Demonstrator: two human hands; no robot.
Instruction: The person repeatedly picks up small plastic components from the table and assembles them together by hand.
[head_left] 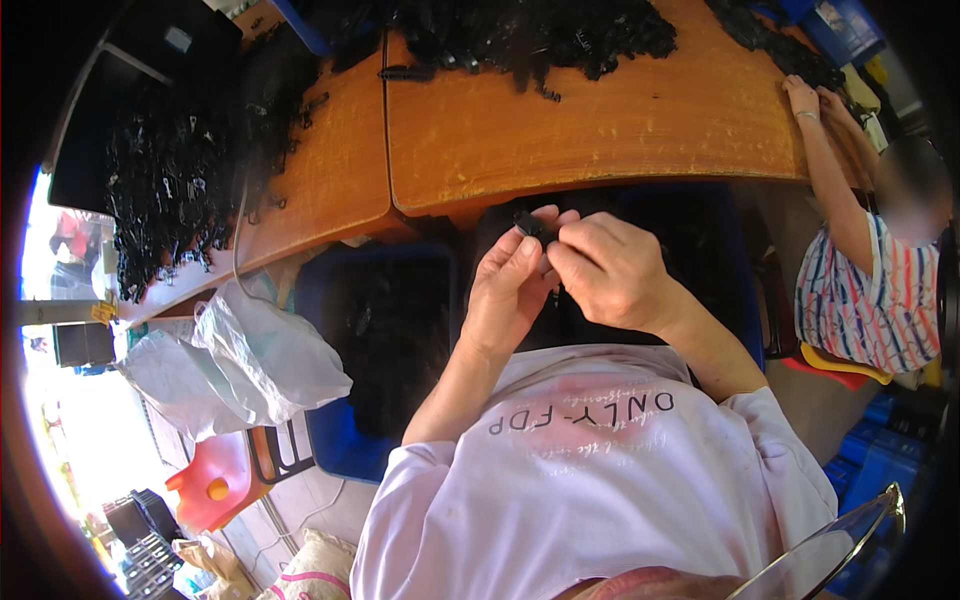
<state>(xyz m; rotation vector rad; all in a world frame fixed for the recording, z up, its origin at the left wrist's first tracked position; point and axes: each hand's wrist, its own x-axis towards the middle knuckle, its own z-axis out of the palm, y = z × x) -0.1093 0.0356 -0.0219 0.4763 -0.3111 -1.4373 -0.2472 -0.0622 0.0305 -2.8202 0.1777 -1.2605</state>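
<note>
Just past the near edge of the table, my two hands meet in front of my chest. My left hand pinches a small black plastic part between thumb and fingers. From the right, the closed fingers of my right hand press against the same part. Its exact kind is too small and too covered by fingers to make out. Beyond my hands, a pile of similar black plastic parts lies along the far side of the wooden table.
Another heap of black parts covers the left table. Below the edge stands a blue bin of dark contents, beside a white plastic sack. A red stool is lower left. At right, a person in a striped shirt reaches onto the table.
</note>
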